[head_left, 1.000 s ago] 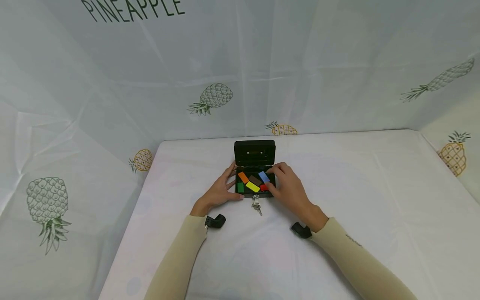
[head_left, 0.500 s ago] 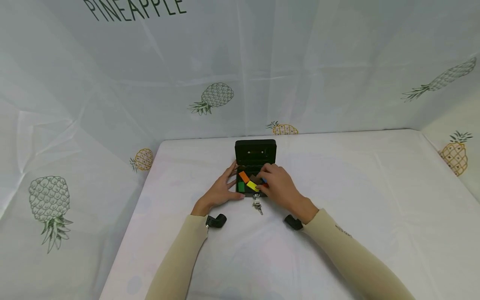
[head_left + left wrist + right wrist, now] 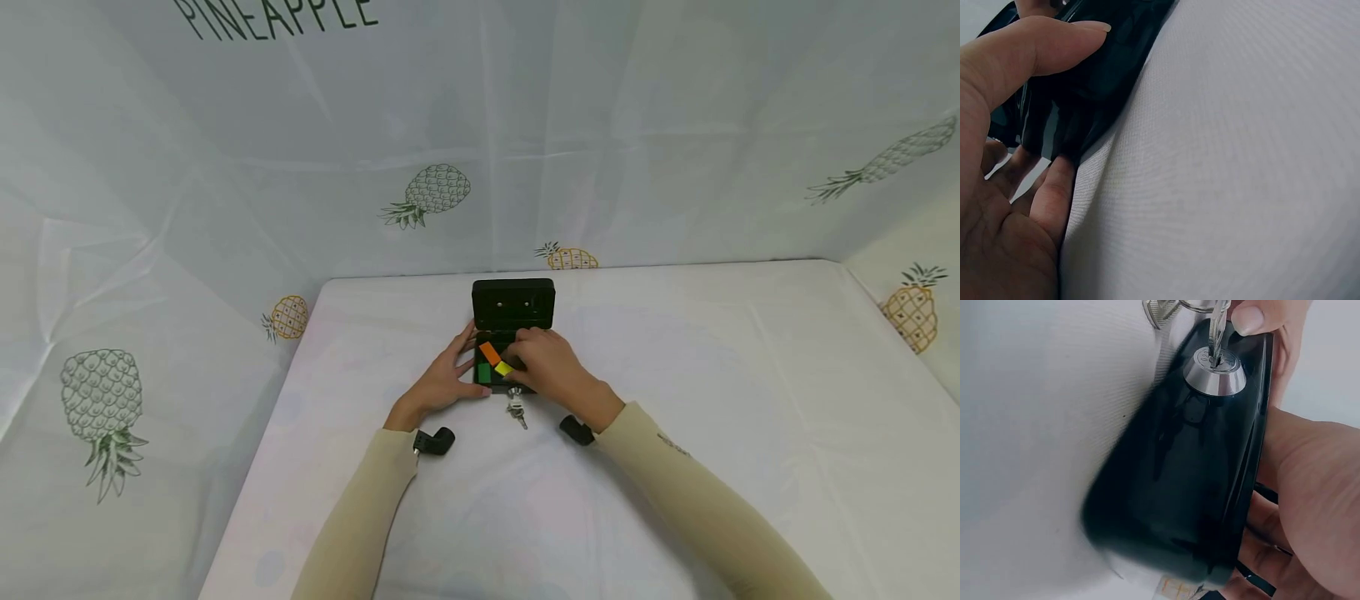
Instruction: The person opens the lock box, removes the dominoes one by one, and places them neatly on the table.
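A small black cash box (image 3: 513, 304) has its lid raised. My left hand (image 3: 435, 389) grips its left end, the thumb (image 3: 1066, 44) on the front face and the fingers along the side. Inside lie colored blocks: an orange block (image 3: 490, 353), a green block (image 3: 483, 372) and a yellow block (image 3: 503, 367). Over the box's right half my right hand (image 3: 551, 367) reaches in with bent fingers, thumb right at the yellow block, covering the rest of the contents. I cannot tell whether it pinches a block. A key (image 3: 1216, 331) sits in the front lock (image 3: 1213, 378).
More keys (image 3: 517, 408) hang from the lock onto the white-covered table (image 3: 675, 350). White sheets printed with pineapples (image 3: 437, 189) rise behind and beside the table. A black wrist camera (image 3: 435, 441) is worn on each wrist.
My right hand has moved left inside the box, from the blue block to the yellow one. Blue, red and brown blocks are now hidden under it. My left hand has kept its hold.
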A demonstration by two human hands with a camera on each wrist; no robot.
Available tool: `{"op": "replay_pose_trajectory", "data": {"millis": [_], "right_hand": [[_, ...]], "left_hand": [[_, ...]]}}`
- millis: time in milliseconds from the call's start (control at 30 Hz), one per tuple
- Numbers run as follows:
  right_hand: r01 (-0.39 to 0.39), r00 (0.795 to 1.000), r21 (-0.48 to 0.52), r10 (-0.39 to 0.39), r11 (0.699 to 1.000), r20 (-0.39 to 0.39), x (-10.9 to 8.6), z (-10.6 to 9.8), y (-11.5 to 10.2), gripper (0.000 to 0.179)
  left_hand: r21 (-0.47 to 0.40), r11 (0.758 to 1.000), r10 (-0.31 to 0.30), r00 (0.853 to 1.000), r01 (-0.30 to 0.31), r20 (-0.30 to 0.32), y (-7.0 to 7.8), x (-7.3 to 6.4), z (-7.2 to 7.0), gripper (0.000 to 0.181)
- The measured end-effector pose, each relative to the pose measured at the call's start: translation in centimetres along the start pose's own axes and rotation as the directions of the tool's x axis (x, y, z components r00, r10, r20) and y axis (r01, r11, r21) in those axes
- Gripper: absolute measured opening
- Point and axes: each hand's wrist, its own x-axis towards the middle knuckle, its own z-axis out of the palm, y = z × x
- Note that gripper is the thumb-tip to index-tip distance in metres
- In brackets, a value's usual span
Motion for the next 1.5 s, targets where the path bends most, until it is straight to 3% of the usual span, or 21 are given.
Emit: {"op": "replay_pose_trajectory", "data": {"millis": [300, 700, 1200, 1500], "right_hand": [[-0.035, 0.996, -0.011, 0.036, 0.999, 0.078, 0.8, -0.1, -0.3, 0.027], [-0.073, 0.986, -0.059, 0.081, 0.996, 0.146, 1.5, 0.3, -0.4, 0.025], [-0.022, 0.984, -0.06, 0.032, 0.998, 0.175, 1.6, 0.4, -0.2, 0.018], [0.06, 0.994, -0.081, -0.052, 0.995, 0.094, 1.1, -0.1, -0.1, 0.023]], "left_hand": [[0.008, 1.0, -0.02, 1.0, 0.02, -0.005, -0.1, 0.1, 0.1, 0.121], [0.031, 1.0, 0.004, 1.0, -0.004, -0.015, 0.1, 0.0, 0.1, 0.121], [0.035, 0.999, 0.002, 1.0, -0.002, -0.022, -0.1, 0.0, 0.0, 0.121], [0.039, 0.999, -0.003, 1.0, 0.004, -0.031, -0.1, 0.0, 0.0, 0.121]]}}
